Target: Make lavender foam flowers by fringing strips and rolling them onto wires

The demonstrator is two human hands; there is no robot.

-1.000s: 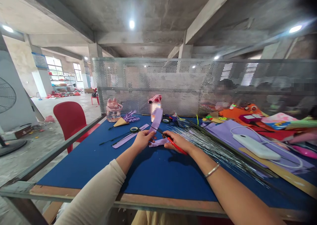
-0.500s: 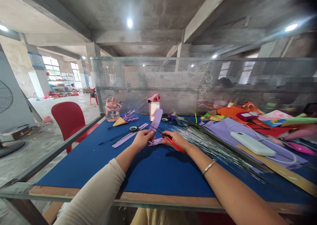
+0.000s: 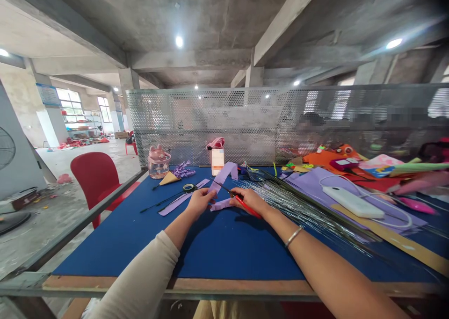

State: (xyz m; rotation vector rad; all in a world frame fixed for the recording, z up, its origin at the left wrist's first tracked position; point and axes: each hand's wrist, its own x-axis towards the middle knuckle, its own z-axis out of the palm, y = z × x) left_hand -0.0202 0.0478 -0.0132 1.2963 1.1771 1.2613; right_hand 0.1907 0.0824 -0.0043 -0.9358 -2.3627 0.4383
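Note:
My left hand (image 3: 201,203) pinches a light purple paper-like strip (image 3: 220,176), which rises from my fingers and folds over to the right at its top. My right hand (image 3: 249,201) is closed around red-handled scissors (image 3: 247,206); their dark blades point left, close to the strip near my left fingertips. Below the blades, another purple length (image 3: 220,206) spans between the two hands; whether it joins the upper strip I cannot tell. Left of my left hand, a flat purple strip (image 3: 171,206) lies on the blue tabletop (image 3: 140,249) beside a roll of tape (image 3: 189,187) and thin dark stems (image 3: 157,203).
A pink-lidded bottle (image 3: 159,163), a tan cone (image 3: 169,178) and a fringed purple bundle (image 3: 184,169) stand or lie at the back left. A phone (image 3: 217,162) is upright ahead. Wire stems (image 3: 315,211), purple sheets and a white power strip (image 3: 352,202) cover the right.
The upper part of the purple strip has flopped over to the right, where before it stood up more. Both hands stay almost in place; the view has shifted slightly.

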